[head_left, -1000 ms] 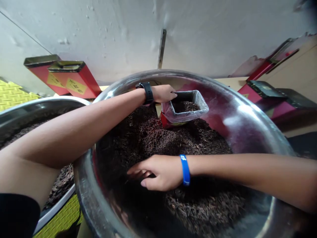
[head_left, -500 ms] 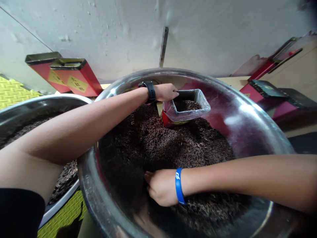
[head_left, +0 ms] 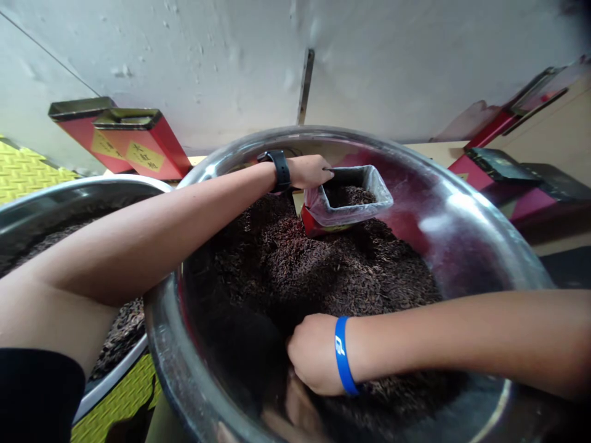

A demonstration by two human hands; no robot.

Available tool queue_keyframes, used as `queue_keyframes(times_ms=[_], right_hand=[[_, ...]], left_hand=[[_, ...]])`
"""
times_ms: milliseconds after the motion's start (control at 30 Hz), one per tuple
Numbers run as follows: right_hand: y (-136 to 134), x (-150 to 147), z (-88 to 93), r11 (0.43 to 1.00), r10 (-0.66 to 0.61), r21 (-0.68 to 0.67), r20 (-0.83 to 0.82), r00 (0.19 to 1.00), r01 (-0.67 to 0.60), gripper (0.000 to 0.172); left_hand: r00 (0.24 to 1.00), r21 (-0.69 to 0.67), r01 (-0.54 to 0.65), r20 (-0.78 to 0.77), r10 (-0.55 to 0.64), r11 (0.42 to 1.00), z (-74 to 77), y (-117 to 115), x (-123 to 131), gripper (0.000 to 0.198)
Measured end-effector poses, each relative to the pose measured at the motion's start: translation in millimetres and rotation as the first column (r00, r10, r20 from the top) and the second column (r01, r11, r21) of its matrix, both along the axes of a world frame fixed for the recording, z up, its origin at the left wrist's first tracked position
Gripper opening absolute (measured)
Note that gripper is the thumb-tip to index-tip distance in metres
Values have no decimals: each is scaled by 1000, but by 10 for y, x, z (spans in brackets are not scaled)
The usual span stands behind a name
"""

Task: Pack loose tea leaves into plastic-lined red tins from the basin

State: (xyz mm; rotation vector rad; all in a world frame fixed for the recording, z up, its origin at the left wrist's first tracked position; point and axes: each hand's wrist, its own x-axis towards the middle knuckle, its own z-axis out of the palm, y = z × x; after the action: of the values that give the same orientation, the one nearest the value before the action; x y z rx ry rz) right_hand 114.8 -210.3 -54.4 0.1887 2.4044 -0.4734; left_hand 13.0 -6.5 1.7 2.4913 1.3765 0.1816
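Observation:
My left hand (head_left: 312,171), with a black watch on its wrist, grips the near-left rim of a red box (head_left: 318,223) lined with clear plastic. Dark dried leaves lie inside the box, which rests tilted on a heap of dark leaves (head_left: 341,274) in a large steel bowl (head_left: 173,320). Lower in the bowl is my right hand (head_left: 316,354), a blue band (head_left: 344,357) at its wrist. It is at the near-left side of the heap, back of the hand up, fingers curled down and hidden.
A second bowl (head_left: 87,400) of dark leaves stands at the left, over a yellow textured floor (head_left: 120,387). Red boxes with yellow labels (head_left: 145,147) stand behind it. More red boxes (head_left: 496,175) are at the right. A pale wall (head_left: 231,67) rises behind the bowl.
My right hand has shifted slightly right and down in the bowl, and its fingers have gone out of sight. My left hand and the red box have stayed in place.

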Motion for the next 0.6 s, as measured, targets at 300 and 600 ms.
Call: queue_keyframes(times_ms=[300, 600], right_hand=[[139, -64, 185, 961, -249, -124, -14, 968, 246, 37], [1132, 184, 949, 727, -598, -159, -623, 504, 668, 39]], left_hand=[[1000, 3, -1, -3, 1, 1000, 0, 5, -2, 35], [995, -112, 26, 97, -15, 993, 93, -133, -9, 26]])
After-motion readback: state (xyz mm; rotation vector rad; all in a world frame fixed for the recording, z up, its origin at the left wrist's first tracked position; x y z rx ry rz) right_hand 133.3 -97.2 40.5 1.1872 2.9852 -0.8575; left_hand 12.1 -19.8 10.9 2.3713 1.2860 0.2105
